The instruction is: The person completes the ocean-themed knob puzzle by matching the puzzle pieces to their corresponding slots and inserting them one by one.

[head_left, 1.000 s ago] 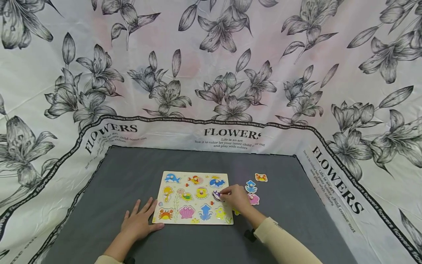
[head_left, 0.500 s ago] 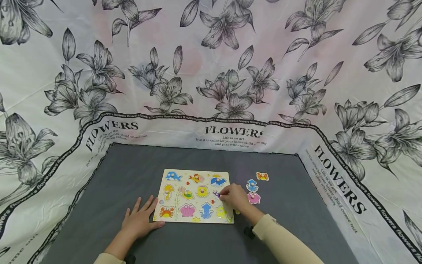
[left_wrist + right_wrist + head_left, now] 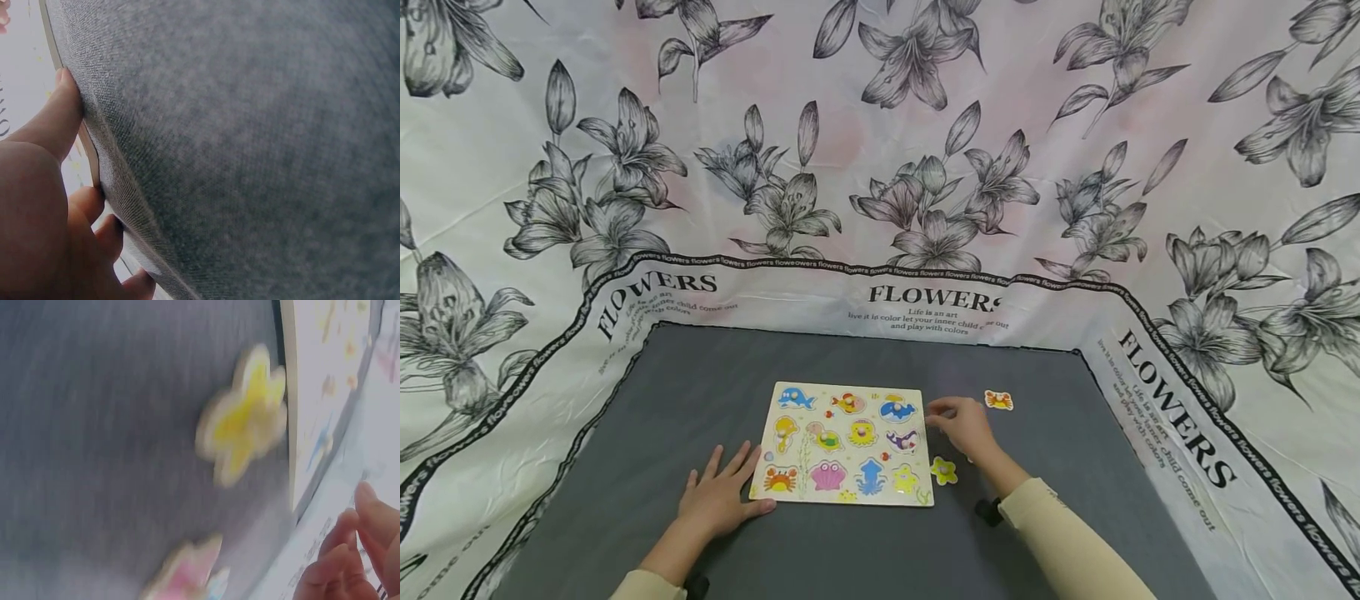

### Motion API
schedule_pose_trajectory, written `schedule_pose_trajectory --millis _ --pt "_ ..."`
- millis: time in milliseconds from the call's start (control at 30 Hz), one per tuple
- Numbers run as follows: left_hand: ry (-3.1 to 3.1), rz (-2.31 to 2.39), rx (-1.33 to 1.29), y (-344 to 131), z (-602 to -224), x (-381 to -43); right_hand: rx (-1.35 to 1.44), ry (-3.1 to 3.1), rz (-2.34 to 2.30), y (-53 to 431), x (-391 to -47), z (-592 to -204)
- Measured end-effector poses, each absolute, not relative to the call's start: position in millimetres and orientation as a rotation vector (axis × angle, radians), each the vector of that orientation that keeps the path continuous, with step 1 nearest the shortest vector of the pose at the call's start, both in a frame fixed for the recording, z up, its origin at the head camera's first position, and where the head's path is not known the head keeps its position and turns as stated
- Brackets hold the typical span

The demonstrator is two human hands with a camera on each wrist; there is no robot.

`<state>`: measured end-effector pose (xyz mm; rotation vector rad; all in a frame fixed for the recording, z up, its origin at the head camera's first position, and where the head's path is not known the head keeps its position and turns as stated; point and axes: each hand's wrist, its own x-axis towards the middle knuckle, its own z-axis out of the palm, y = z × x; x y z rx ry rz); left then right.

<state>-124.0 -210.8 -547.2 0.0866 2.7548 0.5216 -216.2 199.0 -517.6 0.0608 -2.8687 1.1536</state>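
Observation:
A wooden peg puzzle board with sea-animal pictures lies on the grey cloth. My left hand rests at its lower left corner with fingers spread; in the left wrist view the thumb touches the board's edge. Just beyond the board's right edge hovers my right hand, its fingers loosely bent and holding nothing. On the board's right side sits a purple sea-animal piece. A yellow star piece lies beside the right edge, below that hand. In the right wrist view a pink piece shows, mostly hidden by my hand in the head view.
An orange crab piece lies on the cloth beyond my right hand. A blue piece peeks out beside the pink one. White flower-printed fabric hangs along the back and sides of the table.
My right hand has let go of the purple piece and moved right, off the board and over the loose pieces. The star piece has come into full view. My left hand stays in place.

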Motion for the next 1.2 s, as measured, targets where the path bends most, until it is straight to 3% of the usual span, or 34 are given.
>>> schedule_pose_trajectory --millis 300,700,1200 --pt "2.768 0.532 0.099 -215 -545 -120 -0.072 -2.754 1.151 243 -234 -506" --pt "2.761 0.526 0.080 -214 -547 -122 -0.355 -2.695 1.043 293 -255 -528" --pt "2.758 0.540 0.076 -212 -548 -124 -0.521 -2.856 0.887 312 -266 -541"
